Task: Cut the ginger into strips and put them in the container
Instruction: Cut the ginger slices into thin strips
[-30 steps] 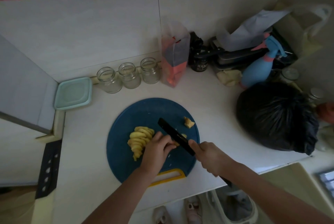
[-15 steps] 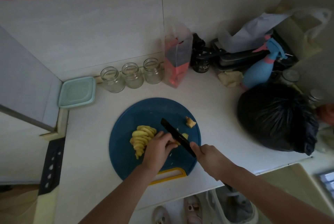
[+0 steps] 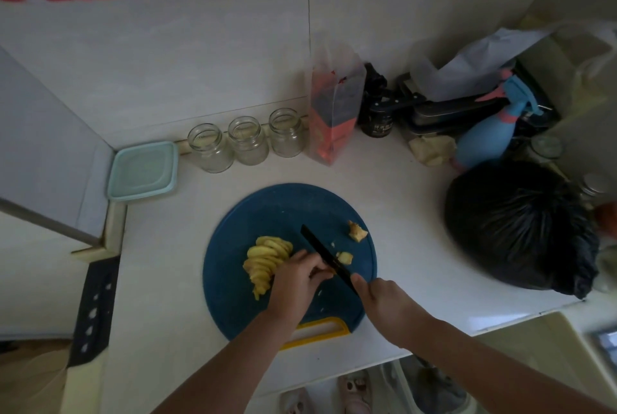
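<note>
Left grip (image 3: 295, 275) pinching the sliced ginger (image 3: 267, 260) on the blue board (image 3: 283, 206), right grip (image 3: 384, 300) curled round the knife (image 3: 325, 255), blade just beside those fingertips (image 3: 318, 265), and a sliding slice could draw the edge into them.

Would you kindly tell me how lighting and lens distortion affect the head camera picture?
Head view: dim, bluish light; the ginger slices stand out pale on the dark blue cutting board, while the black knife nearly merges with it; the wide-angle lens bows the counter edges and wall joints; the black bag shows almost no detail.
</note>
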The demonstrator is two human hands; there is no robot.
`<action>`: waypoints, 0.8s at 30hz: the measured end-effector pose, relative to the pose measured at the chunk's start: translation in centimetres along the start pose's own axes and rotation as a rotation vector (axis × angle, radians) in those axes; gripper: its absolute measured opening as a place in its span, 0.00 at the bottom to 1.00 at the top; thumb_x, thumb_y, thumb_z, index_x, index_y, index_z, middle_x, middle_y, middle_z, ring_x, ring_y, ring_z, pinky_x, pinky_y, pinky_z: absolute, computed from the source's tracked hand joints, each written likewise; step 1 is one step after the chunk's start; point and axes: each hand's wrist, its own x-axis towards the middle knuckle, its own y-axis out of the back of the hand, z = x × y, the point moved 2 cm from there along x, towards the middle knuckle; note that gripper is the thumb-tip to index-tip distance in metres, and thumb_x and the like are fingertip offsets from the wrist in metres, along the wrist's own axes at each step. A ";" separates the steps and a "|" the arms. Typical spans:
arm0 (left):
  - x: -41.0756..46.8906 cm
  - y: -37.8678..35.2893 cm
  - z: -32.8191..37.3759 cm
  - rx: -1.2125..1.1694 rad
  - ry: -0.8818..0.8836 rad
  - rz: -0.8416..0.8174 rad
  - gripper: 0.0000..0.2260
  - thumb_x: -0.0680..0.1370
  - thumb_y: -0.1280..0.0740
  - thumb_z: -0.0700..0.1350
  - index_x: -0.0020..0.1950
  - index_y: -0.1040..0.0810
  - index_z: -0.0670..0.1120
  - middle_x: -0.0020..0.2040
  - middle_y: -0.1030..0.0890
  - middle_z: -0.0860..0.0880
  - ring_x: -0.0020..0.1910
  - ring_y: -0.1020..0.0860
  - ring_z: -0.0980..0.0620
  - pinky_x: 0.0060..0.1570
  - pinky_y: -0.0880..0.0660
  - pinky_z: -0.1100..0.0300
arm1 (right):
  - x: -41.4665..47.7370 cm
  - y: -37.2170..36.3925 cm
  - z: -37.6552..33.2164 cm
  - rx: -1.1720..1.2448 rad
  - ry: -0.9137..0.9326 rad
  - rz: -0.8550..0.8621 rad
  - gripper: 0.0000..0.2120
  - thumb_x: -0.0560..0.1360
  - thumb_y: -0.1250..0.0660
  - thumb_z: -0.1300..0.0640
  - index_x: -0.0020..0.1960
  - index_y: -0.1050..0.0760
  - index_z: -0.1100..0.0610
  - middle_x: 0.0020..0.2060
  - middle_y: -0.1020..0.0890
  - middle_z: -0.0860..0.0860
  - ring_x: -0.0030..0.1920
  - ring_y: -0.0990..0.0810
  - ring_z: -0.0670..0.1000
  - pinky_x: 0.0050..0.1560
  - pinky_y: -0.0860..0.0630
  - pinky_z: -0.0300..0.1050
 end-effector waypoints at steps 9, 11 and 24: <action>-0.5 -0.5 -0.5 -0.056 -0.021 0.061 0.07 0.69 0.25 0.39 0.39 0.22 0.47 0.39 0.23 0.55 0.37 0.23 0.61 0.35 0.26 0.69 | 0.9 -0.8 -0.6 0.043 -0.028 -0.005 0.24 0.81 0.53 0.41 0.36 0.33 0.56 0.31 0.26 0.52 0.30 0.28 0.47 0.29 0.33 0.35; -0.7 -0.5 -0.5 -0.061 -0.032 0.076 0.07 0.69 0.25 0.40 0.39 0.22 0.47 0.39 0.22 0.52 0.37 0.22 0.58 0.35 0.24 0.62 | 1.2 -1.3 -0.8 0.042 -0.006 0.020 0.25 0.81 0.53 0.42 0.35 0.33 0.56 0.32 0.26 0.53 0.32 0.27 0.48 0.32 0.33 0.37; -1.2 -0.9 -0.6 -0.074 0.006 0.147 0.07 0.71 0.26 0.44 0.40 0.24 0.51 0.40 0.22 0.56 0.38 0.23 0.62 0.36 0.26 0.69 | 3.4 1.0 -1.1 0.195 -0.128 -0.048 0.29 0.78 0.50 0.35 0.34 0.33 0.59 0.26 0.29 0.55 0.20 0.31 0.49 0.21 0.31 0.40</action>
